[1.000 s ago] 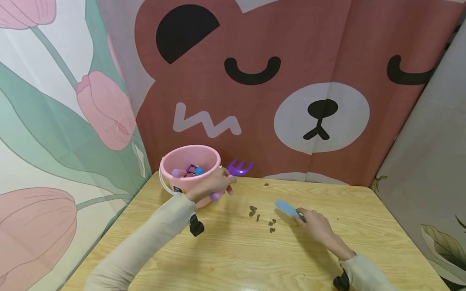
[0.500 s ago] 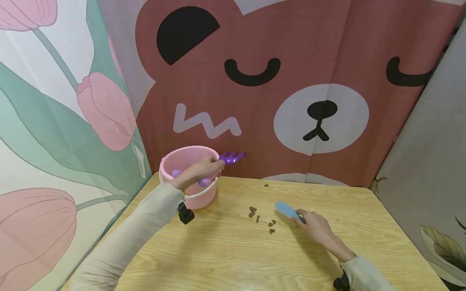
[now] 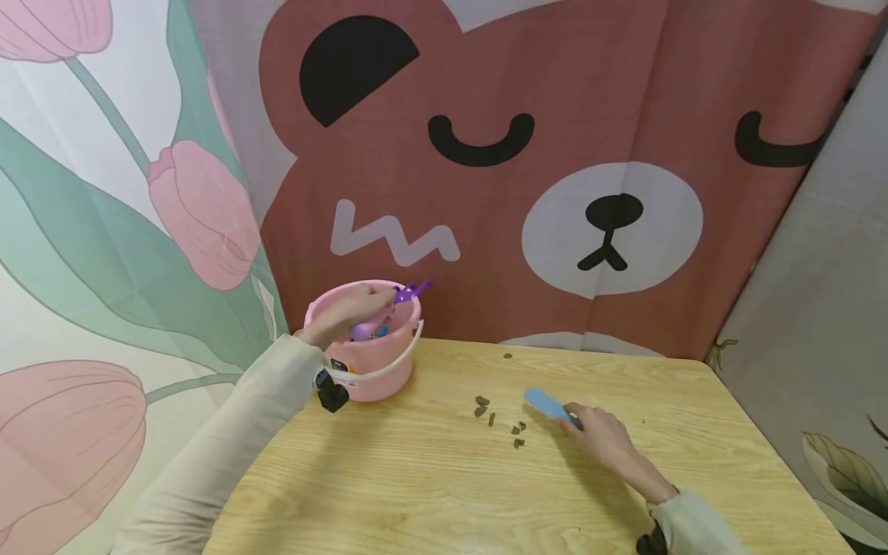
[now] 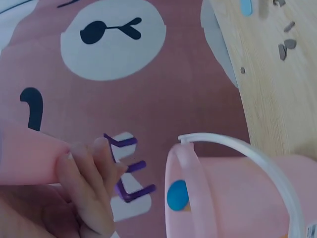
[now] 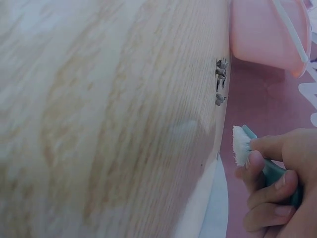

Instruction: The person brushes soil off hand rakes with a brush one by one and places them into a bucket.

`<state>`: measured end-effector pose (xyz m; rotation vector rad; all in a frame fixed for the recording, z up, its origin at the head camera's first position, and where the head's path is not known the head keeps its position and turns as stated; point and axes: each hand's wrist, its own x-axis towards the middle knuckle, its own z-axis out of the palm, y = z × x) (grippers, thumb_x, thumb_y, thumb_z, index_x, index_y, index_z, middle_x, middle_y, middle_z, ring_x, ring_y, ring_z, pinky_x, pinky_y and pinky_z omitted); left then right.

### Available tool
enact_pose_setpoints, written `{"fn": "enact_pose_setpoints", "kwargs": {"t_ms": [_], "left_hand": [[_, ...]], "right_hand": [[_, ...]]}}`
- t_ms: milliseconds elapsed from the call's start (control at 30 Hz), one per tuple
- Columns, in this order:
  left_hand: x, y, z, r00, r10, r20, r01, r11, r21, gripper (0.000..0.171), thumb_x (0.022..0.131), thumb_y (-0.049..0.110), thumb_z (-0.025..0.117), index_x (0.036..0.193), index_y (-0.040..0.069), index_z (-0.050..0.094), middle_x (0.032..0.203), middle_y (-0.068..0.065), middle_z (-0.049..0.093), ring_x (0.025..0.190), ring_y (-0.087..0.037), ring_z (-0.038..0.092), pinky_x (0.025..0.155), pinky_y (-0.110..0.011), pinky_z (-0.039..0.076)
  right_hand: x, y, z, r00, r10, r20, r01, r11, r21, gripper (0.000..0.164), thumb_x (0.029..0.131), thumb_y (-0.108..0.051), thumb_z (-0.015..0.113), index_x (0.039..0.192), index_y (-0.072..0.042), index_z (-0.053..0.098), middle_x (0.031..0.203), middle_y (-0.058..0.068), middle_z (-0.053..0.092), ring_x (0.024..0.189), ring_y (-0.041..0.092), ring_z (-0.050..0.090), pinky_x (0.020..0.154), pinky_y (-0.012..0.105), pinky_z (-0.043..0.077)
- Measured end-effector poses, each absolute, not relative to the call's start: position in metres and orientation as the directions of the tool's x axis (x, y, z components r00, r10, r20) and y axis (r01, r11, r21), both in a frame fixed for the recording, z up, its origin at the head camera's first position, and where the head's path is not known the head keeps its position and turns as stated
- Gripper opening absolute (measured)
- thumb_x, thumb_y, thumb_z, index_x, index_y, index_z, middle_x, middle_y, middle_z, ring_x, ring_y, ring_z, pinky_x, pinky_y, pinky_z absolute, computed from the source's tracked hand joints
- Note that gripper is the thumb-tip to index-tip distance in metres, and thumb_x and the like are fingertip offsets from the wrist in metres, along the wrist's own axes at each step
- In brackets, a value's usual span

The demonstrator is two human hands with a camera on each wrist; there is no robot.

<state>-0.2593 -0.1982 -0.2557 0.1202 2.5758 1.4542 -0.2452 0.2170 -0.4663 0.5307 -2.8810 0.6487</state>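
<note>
A toy hand rake with purple tines [image 3: 411,293] and a pink handle is gripped by my left hand [image 3: 357,305], which is over the mouth of a pink bucket [image 3: 364,353]. In the left wrist view, fingers wrap the handle, and the tines [image 4: 126,194] point toward the bucket rim. Inside the bucket a blue round thing [image 4: 178,195] shows. On the right, my right hand [image 3: 603,438] holds a small brush [image 3: 544,402] with a blue back. Its white bristles [image 5: 241,145] appear in the right wrist view, apart from the table.
Several brown crumbs or flakes [image 3: 481,406] lie on the wooden table [image 3: 430,493] between the bucket and the brush. One more brown bit [image 3: 508,356] is near the back edge. Behind the table hangs a bear-print cloth [image 3: 486,231]. The bucket's white handle [image 3: 388,368] hangs down in front.
My left hand has carried the rake from the bucket's right side up and left, over its mouth. The white handle has swung to the bucket's front. My right hand has barely moved.
</note>
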Motion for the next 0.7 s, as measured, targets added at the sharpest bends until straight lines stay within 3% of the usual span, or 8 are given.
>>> {"fn": "enact_pose_setpoints", "kwargs": {"t_ms": [233,433,700], "left_hand": [[-0.266,-0.210,-0.258,-0.979,0.157,-0.127,-0.018,0.561,0.828,0.028,0.093,0.021,0.044,0.067,0.011,0.046,0.061,0.001,0.048,0.052,-0.011,0.043,0.051,-0.022,0.033],[-0.269,-0.219,-0.259,-0.983,0.096,-0.156,-0.068,0.601,0.797,0.034,0.098,0.030,0.047,0.070,0.010,0.051,0.062,0.001,0.053,0.053,-0.011,0.051,0.051,-0.021,0.041],[-0.274,-0.228,-0.260,-0.989,0.070,-0.131,-0.057,0.634,0.771,0.046,0.100,0.030,0.053,0.058,0.016,0.043,0.053,0.006,0.042,0.048,-0.006,0.045,0.049,-0.019,0.036]], "right_hand": [[-0.246,0.216,-0.469,-0.927,-0.307,0.215,-0.370,0.845,-0.385,0.036,0.097,-0.024,0.064,0.123,0.002,0.064,0.049,-0.006,0.042,0.043,0.007,0.025,0.044,0.023,0.017],[-0.245,0.216,-0.468,-0.932,-0.301,0.204,-0.359,0.848,-0.391,0.037,0.098,-0.025,0.064,0.123,0.003,0.064,0.051,-0.006,0.045,0.043,0.008,0.028,0.043,0.024,0.018],[-0.242,0.218,-0.467,-0.930,-0.301,0.210,-0.362,0.844,-0.396,0.037,0.097,-0.025,0.064,0.122,0.003,0.065,0.051,-0.006,0.046,0.042,0.008,0.028,0.043,0.024,0.018]]}}
